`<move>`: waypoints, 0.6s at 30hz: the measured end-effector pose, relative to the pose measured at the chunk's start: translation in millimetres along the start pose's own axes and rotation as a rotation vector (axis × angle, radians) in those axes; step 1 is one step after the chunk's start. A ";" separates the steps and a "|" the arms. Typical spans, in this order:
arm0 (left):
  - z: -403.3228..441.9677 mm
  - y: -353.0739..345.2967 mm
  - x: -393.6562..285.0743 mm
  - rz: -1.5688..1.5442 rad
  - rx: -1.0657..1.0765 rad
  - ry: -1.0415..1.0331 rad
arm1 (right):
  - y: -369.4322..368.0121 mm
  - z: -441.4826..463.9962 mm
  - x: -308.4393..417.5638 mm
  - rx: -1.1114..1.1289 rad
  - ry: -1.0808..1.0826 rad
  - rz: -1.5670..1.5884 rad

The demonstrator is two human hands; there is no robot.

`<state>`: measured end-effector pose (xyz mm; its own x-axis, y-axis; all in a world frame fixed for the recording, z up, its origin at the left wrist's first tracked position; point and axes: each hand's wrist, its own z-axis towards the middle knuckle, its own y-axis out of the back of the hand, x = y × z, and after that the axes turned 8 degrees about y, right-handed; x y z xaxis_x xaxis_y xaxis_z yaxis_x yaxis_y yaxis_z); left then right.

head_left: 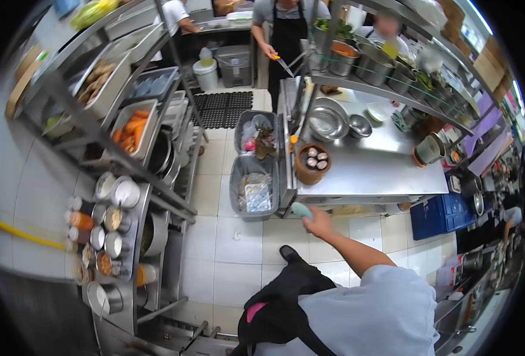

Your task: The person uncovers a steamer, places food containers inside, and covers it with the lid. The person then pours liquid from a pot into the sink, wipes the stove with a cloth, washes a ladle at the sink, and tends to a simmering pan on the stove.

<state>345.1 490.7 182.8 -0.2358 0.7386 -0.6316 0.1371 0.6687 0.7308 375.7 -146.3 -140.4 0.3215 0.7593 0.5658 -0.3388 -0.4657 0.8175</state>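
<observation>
My right hand reaches forward from the lower right, over the floor in front of the steel counter. Its fingers are closed around a small, pale green, rounded object whose kind I cannot make out. Just beyond the hand, at the counter's near left corner, a round bamboo steamer holds several brown-and-white round pieces. Left of the hand stands a grey bin with plastic waste in it. My left hand is not visible.
Across the counter's end, a person in a black apron holds a yellow-handled knife. Steel bowls sit on the counter. A left rack holds trays of vegetables; seasoning containers stand below. A blue box is at right.
</observation>
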 end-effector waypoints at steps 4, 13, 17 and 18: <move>78.9 -200.1 -91.9 -0.088 0.587 -0.084 | 96.7 45.5 -97.9 -0.220 -0.083 -0.096; 116.3 -581.6 -385.2 -0.189 1.008 -0.490 | 162.9 135.4 -223.6 -0.338 -0.075 -0.381; 171.1 -580.7 -437.3 -0.006 0.312 -0.567 | 148.4 110.6 -262.2 -0.390 -0.087 0.024; 193.9 -578.0 -441.3 0.142 0.215 -0.504 | 143.5 100.7 -260.7 -0.385 -0.091 0.034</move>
<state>556.5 -205.1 -11.0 0.2810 0.7366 -0.6152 0.3395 0.5233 0.7816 332.3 -456.8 -159.7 0.3755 0.6948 0.6134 -0.6519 -0.2725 0.7077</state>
